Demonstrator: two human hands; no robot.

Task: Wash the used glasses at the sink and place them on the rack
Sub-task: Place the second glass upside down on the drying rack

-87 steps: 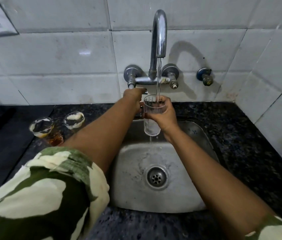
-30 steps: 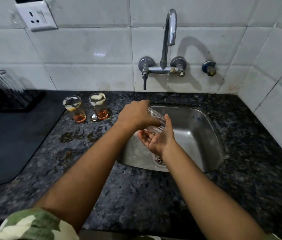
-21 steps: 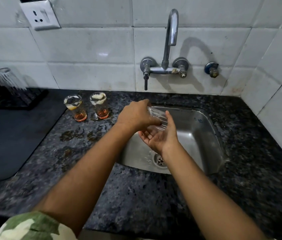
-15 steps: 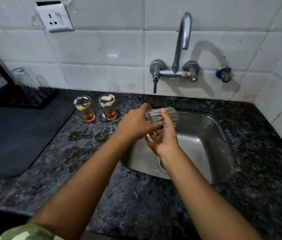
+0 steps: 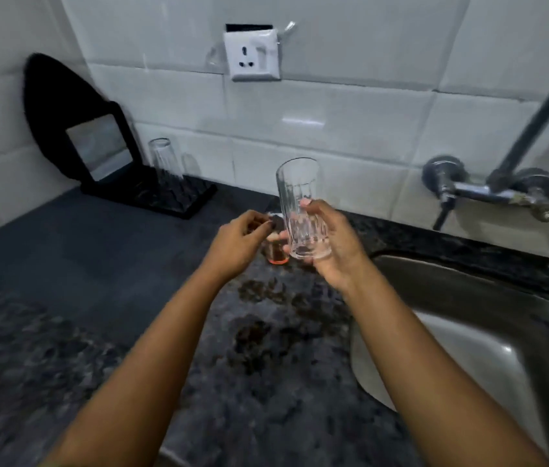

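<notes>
Granite counter point(image 5: 266, 382), used glass point(image 5: 275, 256) half-hidden behind both hands.

In my right hand point(image 5: 330, 244) I see a glass point(image 5: 301, 210) of clear, ribbed, shiny material. Under both hands the table point(image 5: 266, 382) looks like polished speckled stone, dark, with a matt black mat point(image 5: 74, 251) to the left of my left hand point(image 5: 236, 244). To the right of the hands, the sink point(image 5: 488, 335) is brushed metal. The wall tiles point(image 5: 333, 123) behind are white and glossy, and the tap point(image 5: 502, 187) is dull metal.
</notes>
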